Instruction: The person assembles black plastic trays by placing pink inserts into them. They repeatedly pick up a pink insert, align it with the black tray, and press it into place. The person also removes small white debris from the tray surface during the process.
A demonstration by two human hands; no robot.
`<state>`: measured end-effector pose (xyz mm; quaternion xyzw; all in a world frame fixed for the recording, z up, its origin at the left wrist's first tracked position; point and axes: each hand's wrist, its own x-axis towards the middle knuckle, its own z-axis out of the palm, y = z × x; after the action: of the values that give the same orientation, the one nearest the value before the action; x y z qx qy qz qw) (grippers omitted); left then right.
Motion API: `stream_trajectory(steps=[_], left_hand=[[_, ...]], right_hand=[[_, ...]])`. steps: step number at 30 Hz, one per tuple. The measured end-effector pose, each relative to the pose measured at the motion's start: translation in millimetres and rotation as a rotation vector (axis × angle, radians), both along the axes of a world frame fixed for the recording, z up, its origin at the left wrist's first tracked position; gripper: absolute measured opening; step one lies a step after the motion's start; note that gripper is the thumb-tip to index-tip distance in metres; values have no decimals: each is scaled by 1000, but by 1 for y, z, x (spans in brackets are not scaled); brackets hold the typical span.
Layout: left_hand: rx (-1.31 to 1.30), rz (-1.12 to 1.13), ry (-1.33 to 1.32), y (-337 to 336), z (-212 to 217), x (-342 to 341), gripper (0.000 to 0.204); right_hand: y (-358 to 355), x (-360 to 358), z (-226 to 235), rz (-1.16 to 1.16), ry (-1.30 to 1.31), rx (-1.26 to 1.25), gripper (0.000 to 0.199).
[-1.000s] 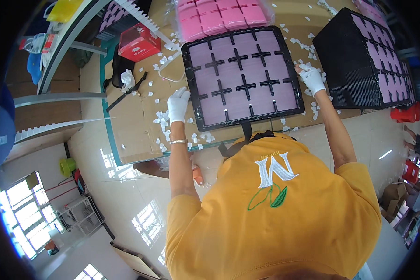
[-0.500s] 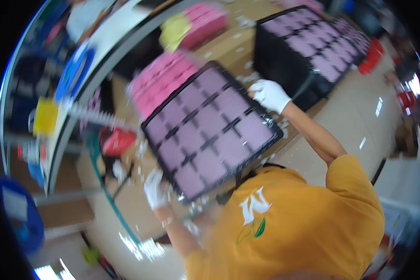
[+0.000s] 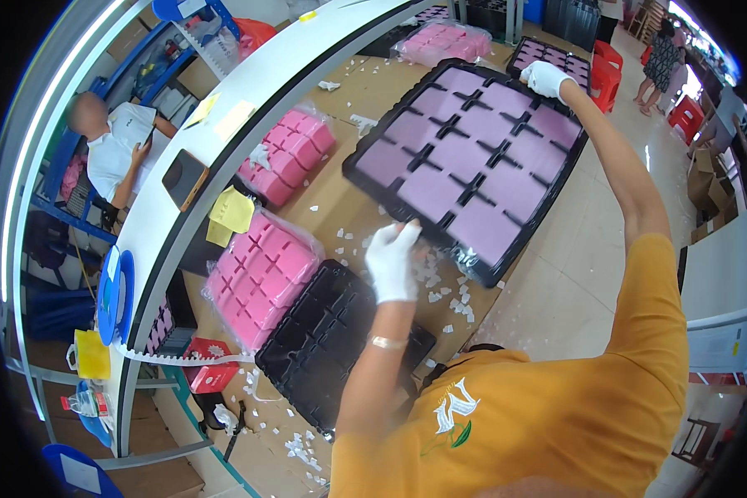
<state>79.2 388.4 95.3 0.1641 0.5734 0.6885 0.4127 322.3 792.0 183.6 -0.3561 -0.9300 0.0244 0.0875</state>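
A black plastic tray (image 3: pixel 495 153) filled with square lilac foam pads is held out over the far right part of the table. My right hand (image 3: pixel 546 80), in a white glove, grips its far edge. At the near left edge of the tray is my left hand (image 3: pixel 393 264), also gloved, with its fingers curled in against the rim. Below and to the left lies another black tray (image 3: pixel 311 332), with no pads visible in it and partly hidden by my left forearm. Wrapped pink foam blocks (image 3: pixel 261 278) adjoin this lower tray.
More pink foam blocks (image 3: pixel 286 153) and a wrapped pink pack (image 3: pixel 444 43) lie farther off. White scraps litter the brown tabletop (image 3: pixel 349 212). A white shelf (image 3: pixel 224 124) bearing a phone (image 3: pixel 184 180) curves along the left. A seated person (image 3: pixel 120 141) is beyond it.
My hands have carried the lilac-padded tray away and to the right. The black tray beneath has come into view. My view has also shifted.
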Motion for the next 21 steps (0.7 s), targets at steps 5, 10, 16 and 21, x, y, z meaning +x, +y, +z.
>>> stream_trajectory(steps=[5, 10, 16, 21], left_hand=[[-41, 4, -236, 54, 12, 27, 22], [-62, -25, -294, 62, 9, 28, 18], [-64, -23, -289, 74, 10, 25, 22], [-81, -125, -282, 67, 8, 35, 23]], right_hand=[[67, -1, -37, -23, -305, 152, 23], [88, -42, -43, -32, -411, 262, 17], [184, -27, -96, -32, -336, 376, 19], [173, -35, -84, -39, -341, 330, 18]])
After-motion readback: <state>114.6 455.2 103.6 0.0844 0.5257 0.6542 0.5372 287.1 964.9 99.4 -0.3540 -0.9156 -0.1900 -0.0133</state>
